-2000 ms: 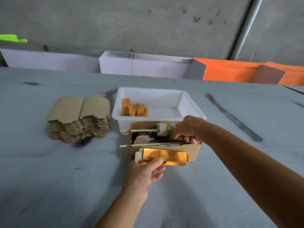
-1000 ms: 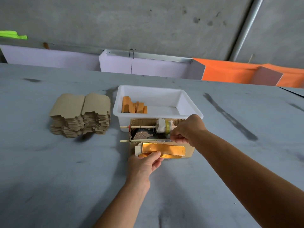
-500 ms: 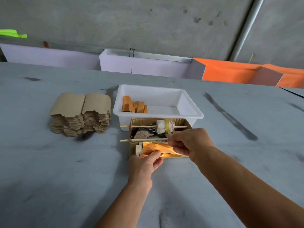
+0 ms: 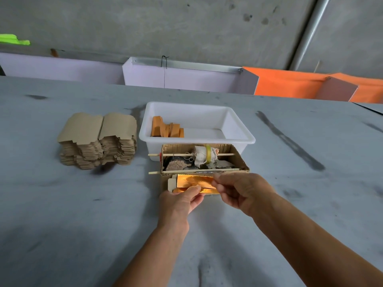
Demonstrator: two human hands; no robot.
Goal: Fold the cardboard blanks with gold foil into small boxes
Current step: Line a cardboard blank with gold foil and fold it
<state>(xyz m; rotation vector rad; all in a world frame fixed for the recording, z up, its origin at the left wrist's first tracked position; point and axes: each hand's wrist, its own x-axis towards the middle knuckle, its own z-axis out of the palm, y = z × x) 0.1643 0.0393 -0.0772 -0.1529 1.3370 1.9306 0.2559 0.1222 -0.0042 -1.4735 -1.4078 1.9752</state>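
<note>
A cardboard blank with gold foil (image 4: pixel 193 181) stands against the front of a brown cardboard jig box (image 4: pixel 238 160). My left hand (image 4: pixel 182 200) pinches the blank's lower edge with thumb on top. My right hand (image 4: pixel 241 190) grips the blank's right end with curled fingers and hides that end. A tall stack of flat brown blanks (image 4: pixel 98 139) lies to the left. Several folded orange-gold boxes (image 4: pixel 166 129) lean in a white plastic tub (image 4: pixel 236 123) behind the jig.
The jig box holds two wooden skewers (image 4: pixel 186 171) and a cloth-wrapped roller (image 4: pixel 204 155). The grey table (image 4: pixel 62 214) stretches around. Lilac and orange panels (image 4: pixel 290 84) stand along the far edge, with a concrete wall behind.
My right hand left the roller inside the jig box and came down to the right end of the foil blank. My left hand stayed on the blank's lower edge.
</note>
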